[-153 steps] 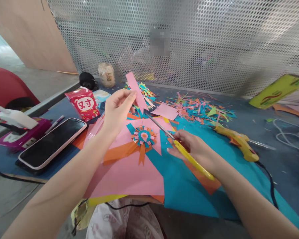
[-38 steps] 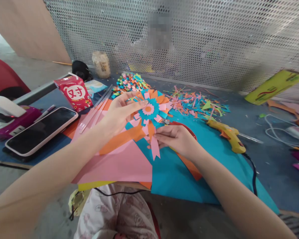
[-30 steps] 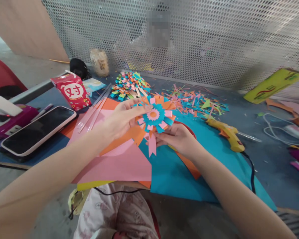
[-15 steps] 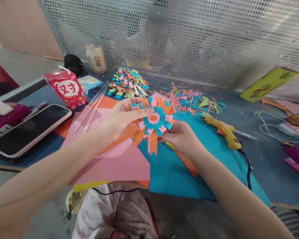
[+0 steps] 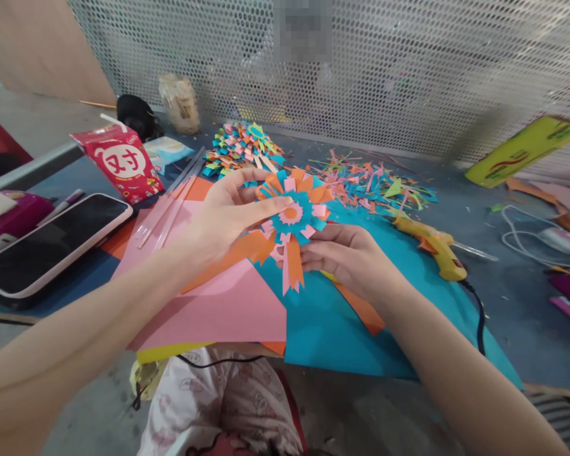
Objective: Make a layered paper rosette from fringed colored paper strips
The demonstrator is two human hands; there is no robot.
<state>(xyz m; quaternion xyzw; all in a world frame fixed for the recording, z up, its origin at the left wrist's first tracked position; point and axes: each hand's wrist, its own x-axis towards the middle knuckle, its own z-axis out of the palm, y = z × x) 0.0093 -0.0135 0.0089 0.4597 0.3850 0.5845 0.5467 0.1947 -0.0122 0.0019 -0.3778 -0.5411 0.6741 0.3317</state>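
A layered paper rosette (image 5: pixel 302 212) in orange, blue and pink, with orange and pink tails hanging below, is held up over the sheets. My left hand (image 5: pixel 232 212) grips its left side, the thumb lying across the front near the centre. At the lower right edge, beside the tails, the fingers of my right hand (image 5: pixel 349 256) pinch it from the side and behind. Beneath lie a pink sheet (image 5: pixel 228 310) and a blue sheet (image 5: pixel 346 342). A yellow glue gun (image 5: pixel 432 246) rests on the blue sheet's right part.
Behind sit a pile of finished rosettes (image 5: pixel 240 145) and paper scraps (image 5: pixel 370 183). Glue sticks (image 5: pixel 171 206), a phone (image 5: pixel 57 244) and a red packet (image 5: pixel 123 161) are at the left. A yellow box (image 5: pixel 522 152) leans by the perforated screen (image 5: pixel 384 76).
The rosette has turned slightly in my hands, its tails shifting right. My right hand's fingers have moved toward the tails. The view has shifted slightly.
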